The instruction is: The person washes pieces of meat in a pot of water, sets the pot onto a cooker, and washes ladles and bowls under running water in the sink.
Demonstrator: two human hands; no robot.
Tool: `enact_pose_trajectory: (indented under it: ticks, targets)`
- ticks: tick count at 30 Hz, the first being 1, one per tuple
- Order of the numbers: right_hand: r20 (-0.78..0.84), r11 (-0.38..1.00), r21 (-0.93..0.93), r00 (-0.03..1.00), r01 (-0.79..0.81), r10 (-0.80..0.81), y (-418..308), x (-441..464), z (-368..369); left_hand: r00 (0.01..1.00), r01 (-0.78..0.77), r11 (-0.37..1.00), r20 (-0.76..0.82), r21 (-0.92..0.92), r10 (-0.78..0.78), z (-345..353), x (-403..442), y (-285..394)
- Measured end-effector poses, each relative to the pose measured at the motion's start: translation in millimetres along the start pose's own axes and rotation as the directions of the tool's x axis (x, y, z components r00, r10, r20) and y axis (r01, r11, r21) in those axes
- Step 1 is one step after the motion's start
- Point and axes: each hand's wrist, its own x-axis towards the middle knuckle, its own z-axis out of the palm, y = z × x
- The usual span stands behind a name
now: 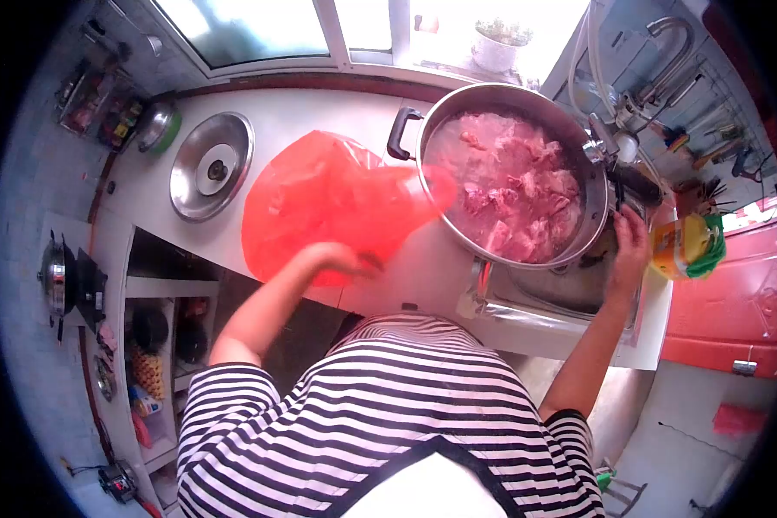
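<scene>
A large metal pot (433,129) sits over the sink, full of pinkish liquid and chunks of raw meat (527,186). Beside it on the counter lies a red plastic bag (306,194), its right end smeared by motion across the pot's near-left rim. My left hand (341,257) is at the bag's lower edge; its fingers are blurred, so their grip is unclear. At the pot's right side, my right hand (630,246) has its fingers closed at the black handle (618,186).
A metal lid (186,177) lies on the white counter (276,112) to the left, near a bowl (157,128). The faucet (665,65) rises behind the pot. A yellow container (678,246) stands right of the sink (544,289). Below the counter is an open cabinet (168,289).
</scene>
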Motion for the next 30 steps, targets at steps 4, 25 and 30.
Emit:
enact_pose_trajectory:
  ticks: [4, 25, 30]
  targets:
    - [-0.173, 0.975, 0.123, 0.964, -0.183, 0.203, 37.2, 3.2, -41.9, 0.808, -0.287, 0.724, -0.565, -0.628, -0.170, -65.2, 6.3, -165.8]
    - [-0.090, 0.952, 0.100, 0.950, -0.290, 0.299, 63.0, 67.6, 6.1, 0.728, -0.679, -0.014, -0.670, -0.734, -0.146, -138.6, 69.5, 72.9]
    - [-0.117, 0.888, 0.193, 0.888, -0.418, 0.444, 81.5, 75.8, 10.8, 0.677, -0.727, -0.056, -0.701, -0.685, -0.223, -114.9, 55.9, 82.9]
